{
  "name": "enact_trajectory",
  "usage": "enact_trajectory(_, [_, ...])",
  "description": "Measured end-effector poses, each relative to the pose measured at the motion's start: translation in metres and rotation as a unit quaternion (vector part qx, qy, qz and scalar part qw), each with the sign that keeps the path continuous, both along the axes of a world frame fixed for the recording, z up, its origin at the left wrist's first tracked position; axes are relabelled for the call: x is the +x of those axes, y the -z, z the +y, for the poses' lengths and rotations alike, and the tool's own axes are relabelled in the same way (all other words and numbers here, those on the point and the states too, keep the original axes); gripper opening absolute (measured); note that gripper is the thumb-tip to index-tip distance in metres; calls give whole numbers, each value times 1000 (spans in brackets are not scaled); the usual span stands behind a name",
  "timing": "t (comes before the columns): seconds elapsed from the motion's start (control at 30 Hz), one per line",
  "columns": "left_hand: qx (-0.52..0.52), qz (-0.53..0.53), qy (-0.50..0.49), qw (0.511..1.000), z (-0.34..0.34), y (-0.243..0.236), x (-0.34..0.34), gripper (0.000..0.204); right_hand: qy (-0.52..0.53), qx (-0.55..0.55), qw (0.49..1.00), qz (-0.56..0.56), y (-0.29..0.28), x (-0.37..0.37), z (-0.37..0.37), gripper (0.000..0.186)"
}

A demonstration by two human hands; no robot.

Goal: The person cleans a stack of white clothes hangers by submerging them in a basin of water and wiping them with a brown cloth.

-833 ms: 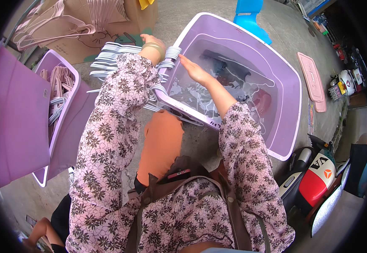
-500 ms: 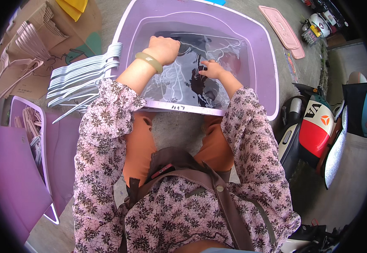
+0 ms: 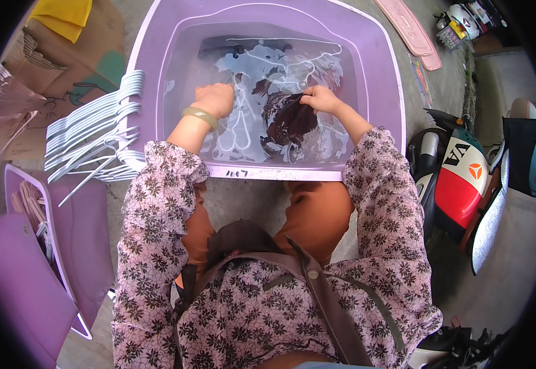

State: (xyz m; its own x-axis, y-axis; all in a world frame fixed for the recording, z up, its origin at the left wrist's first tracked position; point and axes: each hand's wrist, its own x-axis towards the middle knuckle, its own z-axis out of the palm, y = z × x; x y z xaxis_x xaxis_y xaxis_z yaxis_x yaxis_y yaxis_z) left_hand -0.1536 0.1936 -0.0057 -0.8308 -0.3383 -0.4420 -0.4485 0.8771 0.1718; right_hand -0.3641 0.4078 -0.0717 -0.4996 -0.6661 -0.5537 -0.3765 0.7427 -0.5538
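Observation:
A purple tub (image 3: 148,55) of water stands before my knees, with white hangers (image 3: 237,138) and a dark piece in it. My left hand (image 3: 214,100), wearing an olive bracelet, is closed at the left side of the water beside those hangers; what its fingers hold is hidden. My right hand (image 3: 318,99) pinches a dark maroon cloth (image 3: 289,123) at the water's surface, right of centre. A row of pale hangers (image 3: 83,132) hangs on the tub's left rim.
Cardboard (image 3: 95,55) with pink hangers and yellow cloth lies at left, above purple bins (image 3: 80,234) holding hangers. A pink lid (image 3: 412,31) lies back right. A scooter (image 3: 452,184) stands close at right, with another scooter (image 3: 464,21) farther back.
My left hand moved from the rim hangers into the tub, then slightly lower and leftward. My right hand took hold of the dark cloth and lifted part of it. The view has shifted.

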Motion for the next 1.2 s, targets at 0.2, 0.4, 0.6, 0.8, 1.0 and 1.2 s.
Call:
enact_trajectory(0.2, [55, 24, 29, 998, 22, 1, -11, 46, 195, -307, 930, -54, -131, -24, -5, 14])
enact_trajectory(0.4, [181, 95, 0, 979, 36, -9, -18, 53, 133, -376, 917, -1, -202, -50, 6, 39])
enact_trajectory(0.6, [198, 134, 19, 971, 45, -4, -17, 54, 10, -202, 943, 266, -208, -60, 14, 36])
enact_trajectory(0.8, [168, 123, 23, 978, 29, 12, -7, 52, 156, -354, 899, 208, -178, -136, 55, 22])
enact_trajectory(1.0, [150, 132, 35, 979, 27, 7, -3, 51, 457, -435, 619, 467, -147, -221, 186, 26])
enact_trajectory(1.2, [76, 74, 45, 993, 19, -10, 10, 44, 366, 169, 848, 345, -127, -149, 178, 47])
